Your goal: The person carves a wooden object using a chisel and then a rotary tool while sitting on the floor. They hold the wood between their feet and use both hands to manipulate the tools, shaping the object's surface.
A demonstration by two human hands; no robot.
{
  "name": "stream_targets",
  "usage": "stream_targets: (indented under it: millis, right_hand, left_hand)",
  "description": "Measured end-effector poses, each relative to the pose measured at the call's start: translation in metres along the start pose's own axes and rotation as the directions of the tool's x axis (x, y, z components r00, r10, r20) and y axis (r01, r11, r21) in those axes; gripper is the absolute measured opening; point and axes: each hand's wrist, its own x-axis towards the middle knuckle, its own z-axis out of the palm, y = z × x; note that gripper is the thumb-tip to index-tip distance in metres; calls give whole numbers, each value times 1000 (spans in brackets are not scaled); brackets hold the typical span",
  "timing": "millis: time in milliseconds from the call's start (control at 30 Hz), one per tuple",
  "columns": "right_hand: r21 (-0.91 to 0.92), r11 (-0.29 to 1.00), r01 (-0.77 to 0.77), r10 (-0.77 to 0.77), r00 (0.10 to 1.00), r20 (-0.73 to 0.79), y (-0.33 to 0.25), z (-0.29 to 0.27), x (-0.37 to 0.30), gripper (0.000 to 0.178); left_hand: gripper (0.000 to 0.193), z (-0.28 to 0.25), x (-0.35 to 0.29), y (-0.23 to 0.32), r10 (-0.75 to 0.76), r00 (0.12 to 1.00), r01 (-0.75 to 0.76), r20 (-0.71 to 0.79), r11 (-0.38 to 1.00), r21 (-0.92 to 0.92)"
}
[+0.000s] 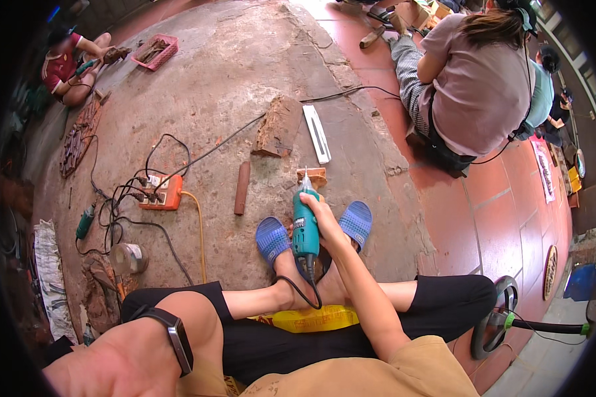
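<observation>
Daylight falls on a worn grey concrete floor (245, 73) beside red floor tiles (503, 218).

We look down from a single head-worn fisheye camera, close above our legs, facing the concrete floor (245, 59) ahead.

We wear black trousers (298, 344), blue slotted sandals (272, 239) at frame centre, a mustard short sleeve (417, 370) lower right, and a black watch (172, 334) with grey face lower left.
</observation>
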Motion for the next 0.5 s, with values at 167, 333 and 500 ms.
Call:
stream_targets:
  millis: [167,333,500]
  right_hand:
    - [-11,999,35,-35,999,-22,-2,-7,2,38]
    - [38,998,41,-39,998,-47,-4,3,-4,41]
    - [36,999,1,0,999,-32,-4,1,-5,40]
  left_hand:
    - [21,-79,22,103,356,841,-426,-408,900,-93]
    - [20,-85,-8,70,54,843,-151,-535,979,-140]
    - [29,-12,-73,-76,-487,871,455,-65,849,-269]
